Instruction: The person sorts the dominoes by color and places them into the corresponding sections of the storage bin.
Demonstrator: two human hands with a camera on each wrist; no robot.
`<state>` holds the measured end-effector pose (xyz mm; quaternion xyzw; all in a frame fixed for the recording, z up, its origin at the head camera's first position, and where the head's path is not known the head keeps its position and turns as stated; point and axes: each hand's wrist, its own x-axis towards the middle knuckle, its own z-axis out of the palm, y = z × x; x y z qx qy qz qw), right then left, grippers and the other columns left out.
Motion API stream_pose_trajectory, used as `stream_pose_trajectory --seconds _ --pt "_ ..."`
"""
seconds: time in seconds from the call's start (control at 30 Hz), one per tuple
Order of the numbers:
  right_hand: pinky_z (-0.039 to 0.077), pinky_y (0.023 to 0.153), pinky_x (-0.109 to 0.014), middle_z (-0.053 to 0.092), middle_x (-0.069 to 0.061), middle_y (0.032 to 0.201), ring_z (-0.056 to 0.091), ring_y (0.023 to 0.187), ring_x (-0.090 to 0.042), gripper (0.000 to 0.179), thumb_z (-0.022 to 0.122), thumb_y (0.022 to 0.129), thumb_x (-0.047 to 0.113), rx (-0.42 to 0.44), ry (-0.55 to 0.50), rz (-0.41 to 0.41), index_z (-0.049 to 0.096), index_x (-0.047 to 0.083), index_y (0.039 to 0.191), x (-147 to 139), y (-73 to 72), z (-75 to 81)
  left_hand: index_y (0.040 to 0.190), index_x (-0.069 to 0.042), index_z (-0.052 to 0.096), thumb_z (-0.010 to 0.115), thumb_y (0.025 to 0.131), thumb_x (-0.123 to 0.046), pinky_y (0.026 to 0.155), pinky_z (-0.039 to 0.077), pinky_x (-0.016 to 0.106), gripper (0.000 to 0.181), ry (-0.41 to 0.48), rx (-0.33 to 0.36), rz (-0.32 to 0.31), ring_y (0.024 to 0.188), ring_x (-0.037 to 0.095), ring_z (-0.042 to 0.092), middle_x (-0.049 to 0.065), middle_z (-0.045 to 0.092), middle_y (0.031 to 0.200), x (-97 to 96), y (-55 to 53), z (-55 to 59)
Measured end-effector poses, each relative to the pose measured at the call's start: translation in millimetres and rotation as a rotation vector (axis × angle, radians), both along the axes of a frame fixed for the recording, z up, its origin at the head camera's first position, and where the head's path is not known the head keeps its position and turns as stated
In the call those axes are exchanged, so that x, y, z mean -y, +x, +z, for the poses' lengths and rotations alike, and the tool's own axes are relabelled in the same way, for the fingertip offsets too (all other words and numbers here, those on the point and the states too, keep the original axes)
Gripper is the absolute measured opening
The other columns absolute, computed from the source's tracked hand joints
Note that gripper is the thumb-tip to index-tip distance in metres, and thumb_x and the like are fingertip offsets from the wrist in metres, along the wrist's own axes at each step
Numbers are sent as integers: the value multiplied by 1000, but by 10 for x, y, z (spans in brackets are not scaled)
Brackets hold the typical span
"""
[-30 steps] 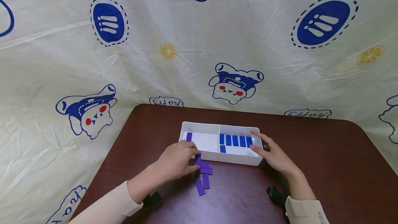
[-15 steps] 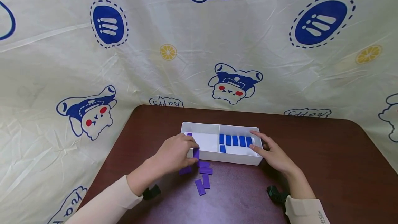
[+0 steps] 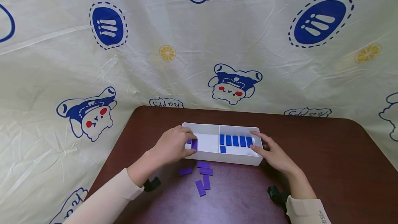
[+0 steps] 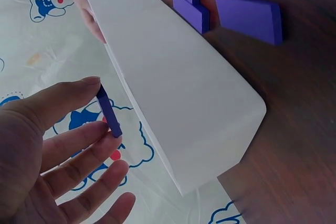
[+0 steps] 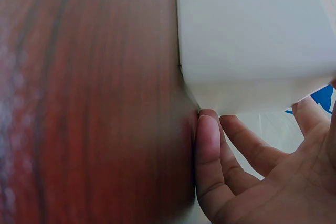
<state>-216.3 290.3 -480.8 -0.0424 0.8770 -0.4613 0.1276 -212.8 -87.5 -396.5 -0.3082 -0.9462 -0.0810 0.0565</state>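
Purple tile [image 3: 194, 145]: thin, flat, oblong, plain-faced; pinched between thumb and fingertips of left hand [image 3: 172, 144], over left compartment of tray [image 3: 228, 158]. Right hand [image 3: 275, 153]: fingers spread, touching tray's right end. Hands well apart.

Purple count: one held, one partly hidden in left compartment, five on table [image 3: 311, 144].

White tray, two compartments. Right one: six blue tiles [image 3: 235, 141], five in a row, one nearer.

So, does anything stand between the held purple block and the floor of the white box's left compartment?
Nothing visible does. The left grip holds the purple block above the white box; bare compartment floor shows beside it. Whether the block clears the near wall is unclear.
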Motion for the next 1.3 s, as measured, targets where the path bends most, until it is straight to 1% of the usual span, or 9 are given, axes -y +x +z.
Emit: stream_pose_trajectory --seconds 0.23,0.33,0.43,0.53,0.77,0.97,1.1,1.3 --pt "42 104 -74 21 -23 169 42 138 -48 73 62 101 52 13 1 -2 27 38 163 5 1 4 117 -15 80 86 85 -39 83 60 38 40 14 24 17 107 20 65 -2 73 114 -6 -87 13" --pt "42 105 -74 20 -23 169 42 138 -49 73 61 101 52 15 -1 -1 27 38 163 7 5 0 117 -15 80 86 84 -38 86 61 40 40 27 31 24 112 21 65 -1 73 117 -5 -130 -3" --pt "41 105 -74 20 -23 169 41 139 -49 72 61 101 52 12 -7 -1 28 38 163 8 11 -2 118 -14 79 86 84 -37 92 60 42 41 40 36 26 117 22 65 0 73 120 -7 -185 -28" --pt "41 105 -74 20 -24 169 42 139 -50 72 61 101 51 9 -13 -1 28 38 163 9 15 -1 118 -13 79 87 84 -36 96 58 43 42 47 46 27 120 24 65 2 74 121 -14 -242 -50" --pt "44 104 -71 21 -23 168 43 137 -48 72 61 101 52 13 -4 -4 28 38 163 14 19 7 119 -13 79 86 85 -36 97 58 43 42 46 53 32 121 26 66 3 73 123 -20 -349 -69" --pt "44 104 -72 21 -24 168 44 137 -48 72 62 101 51 18 -9 -4 28 37 163 16 15 11 119 -14 79 85 86 -38 98 57 42 41 45 53 38 120 25 66 3 73 124 -28 -443 -106" --pt "44 104 -73 21 -24 168 43 136 -48 72 62 101 50 18 -15 -3 28 37 163 16 15 12 119 -14 79 85 86 -37 101 55 43 41 46 56 26 120 25 66 4 73 123 -37 -492 -130" --pt "42 105 -74 20 -23 169 42 137 -48 73 62 101 51 21 -5 -5 28 37 163 17 17 13 118 -14 79 85 85 -37 105 52 42 41 34 35 7 117 24 68 3 74 120 -52 -555 -174"
